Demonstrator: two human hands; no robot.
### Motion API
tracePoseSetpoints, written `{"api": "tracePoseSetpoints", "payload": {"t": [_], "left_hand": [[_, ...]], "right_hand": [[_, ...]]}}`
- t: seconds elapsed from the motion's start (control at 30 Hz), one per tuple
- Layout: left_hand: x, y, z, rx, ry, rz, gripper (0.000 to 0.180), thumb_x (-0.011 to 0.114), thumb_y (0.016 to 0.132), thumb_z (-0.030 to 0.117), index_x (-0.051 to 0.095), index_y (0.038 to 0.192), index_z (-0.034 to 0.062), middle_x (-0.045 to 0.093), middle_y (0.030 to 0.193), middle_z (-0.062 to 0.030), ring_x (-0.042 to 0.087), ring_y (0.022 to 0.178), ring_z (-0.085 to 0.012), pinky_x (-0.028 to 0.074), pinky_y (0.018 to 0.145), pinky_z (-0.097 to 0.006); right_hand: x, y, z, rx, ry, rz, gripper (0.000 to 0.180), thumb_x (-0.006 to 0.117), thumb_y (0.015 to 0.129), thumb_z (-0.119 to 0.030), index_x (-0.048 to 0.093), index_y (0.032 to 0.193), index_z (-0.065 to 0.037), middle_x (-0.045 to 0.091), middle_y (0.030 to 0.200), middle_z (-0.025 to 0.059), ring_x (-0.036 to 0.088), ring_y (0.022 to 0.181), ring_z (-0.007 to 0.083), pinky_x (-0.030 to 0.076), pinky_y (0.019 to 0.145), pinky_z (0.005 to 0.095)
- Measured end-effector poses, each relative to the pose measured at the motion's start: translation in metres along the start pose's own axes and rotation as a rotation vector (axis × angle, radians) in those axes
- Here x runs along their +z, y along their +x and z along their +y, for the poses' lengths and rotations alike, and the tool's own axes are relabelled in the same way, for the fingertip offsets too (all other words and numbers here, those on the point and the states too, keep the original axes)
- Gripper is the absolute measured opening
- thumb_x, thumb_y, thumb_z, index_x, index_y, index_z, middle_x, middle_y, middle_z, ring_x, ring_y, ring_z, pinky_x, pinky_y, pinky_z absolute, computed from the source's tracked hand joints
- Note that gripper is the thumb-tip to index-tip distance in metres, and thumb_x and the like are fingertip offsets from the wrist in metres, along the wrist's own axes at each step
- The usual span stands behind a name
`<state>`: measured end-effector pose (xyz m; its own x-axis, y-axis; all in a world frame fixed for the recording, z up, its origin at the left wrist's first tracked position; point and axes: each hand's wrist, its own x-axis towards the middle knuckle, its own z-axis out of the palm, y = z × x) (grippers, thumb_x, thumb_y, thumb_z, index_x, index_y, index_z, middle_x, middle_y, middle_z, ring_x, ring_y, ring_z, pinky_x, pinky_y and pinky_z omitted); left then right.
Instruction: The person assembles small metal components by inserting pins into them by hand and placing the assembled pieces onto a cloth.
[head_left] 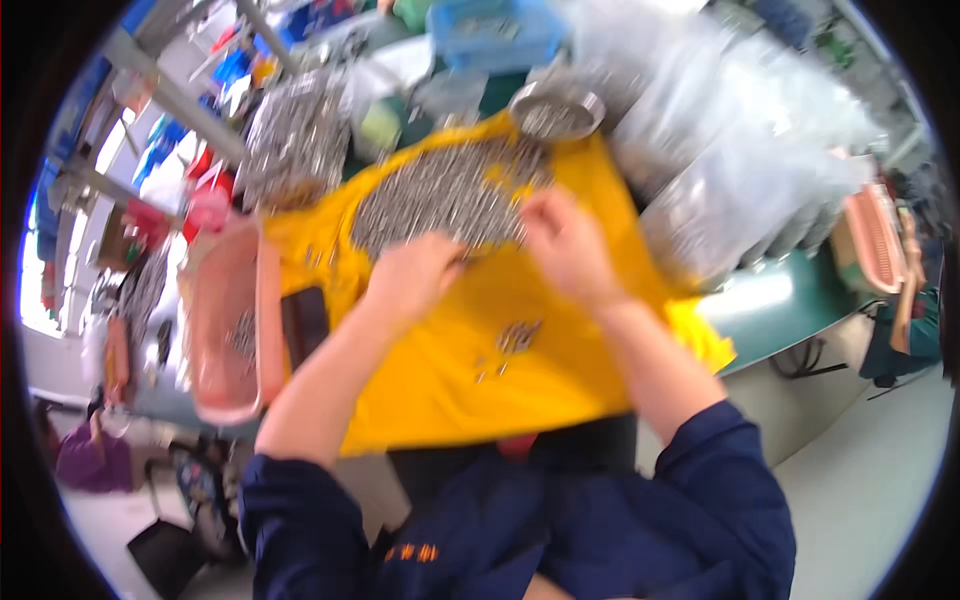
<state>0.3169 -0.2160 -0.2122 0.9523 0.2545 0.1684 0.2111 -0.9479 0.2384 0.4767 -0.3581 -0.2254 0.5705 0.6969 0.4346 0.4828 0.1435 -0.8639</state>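
Sorting step: left hand (415, 275) and right hand (562, 240), fingers curled, grip unclear, rake the small metal parts pile (445, 195) on the yellow cloth (560, 370) mid-counter. Few parts (515, 337) lie apart near the cloth's centre. Pink tray (225, 330) at left edge.

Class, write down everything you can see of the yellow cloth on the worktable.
The yellow cloth looks like soft fabric, spread flat over the green table, its near edge hanging over. A heap of small grey metal parts covers its far end; a few lie loose near the middle. Both hands, left hand and right hand, rest at the heap's edge.
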Motion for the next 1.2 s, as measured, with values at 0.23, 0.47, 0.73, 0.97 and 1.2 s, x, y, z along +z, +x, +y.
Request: {"api": "tracePoseSetpoints", "payload": {"t": [0.23, 0.47, 0.73, 0.97, 1.2], "left_hand": [[0.023, 0.002, 0.006, -0.127, 0.038, -0.032, 0.016, 0.059, 0.078, 0.015, 0.064, 0.092, 0.0098, 0.06, 0.088, -0.0098, 0.059, 0.085, -0.0282, 0.047, 0.074, -0.038], [0.014, 0.013, 0.01, -0.027, 0.041, -0.12, 0.015, 0.059, 0.077, 0.015, 0.065, 0.09, 0.0108, 0.06, 0.087, -0.008, 0.059, 0.084, -0.0283, 0.047, 0.074, -0.038], [0.011, 0.019, 0.005, -0.034, -0.003, -0.144, 0.013, 0.058, 0.076, 0.014, 0.067, 0.085, 0.0106, 0.062, 0.084, -0.0103, 0.06, 0.08, -0.0291, 0.047, 0.072, -0.039], [0.007, 0.027, 0.013, -0.064, 0.059, -0.197, 0.01, 0.059, 0.073, 0.012, 0.066, 0.08, 0.0086, 0.062, 0.083, -0.0125, 0.06, 0.079, -0.0306, 0.047, 0.071, -0.04], [0.01, 0.031, 0.019, -0.045, 0.036, -0.086, 0.009, 0.063, 0.068, 0.011, 0.061, 0.075, 0.0057, 0.06, 0.075, -0.0159, 0.061, 0.075, -0.0326, 0.048, 0.066, -0.041]], "right_hand": [[0.006, -0.016, 0.0, 0.127, 0.004, -0.067, 0.009, 0.054, 0.081, -0.008, 0.053, 0.088, -0.003, 0.057, 0.068, 0.0089, 0.054, 0.061, 0.0177, 0.044, 0.058, 0.0292], [0.007, -0.009, -0.005, 0.101, -0.054, -0.146, 0.008, 0.054, 0.08, -0.007, 0.052, 0.087, -0.003, 0.058, 0.069, 0.0115, 0.056, 0.062, 0.0208, 0.044, 0.058, 0.0315], [0.005, -0.008, -0.005, 0.078, -0.039, -0.179, 0.009, 0.054, 0.08, -0.008, 0.052, 0.087, -0.002, 0.059, 0.07, 0.0129, 0.057, 0.063, 0.0244, 0.044, 0.058, 0.0332], [0.003, -0.01, -0.009, 0.064, -0.032, -0.179, 0.011, 0.055, 0.08, -0.008, 0.054, 0.089, -0.002, 0.059, 0.073, 0.0119, 0.058, 0.065, 0.0219, 0.045, 0.06, 0.0315], [0.001, -0.01, -0.011, 0.026, -0.018, -0.16, 0.011, 0.054, 0.079, -0.01, 0.054, 0.087, -0.003, 0.059, 0.074, 0.0151, 0.059, 0.068, 0.0294, 0.046, 0.062, 0.0358]]}}
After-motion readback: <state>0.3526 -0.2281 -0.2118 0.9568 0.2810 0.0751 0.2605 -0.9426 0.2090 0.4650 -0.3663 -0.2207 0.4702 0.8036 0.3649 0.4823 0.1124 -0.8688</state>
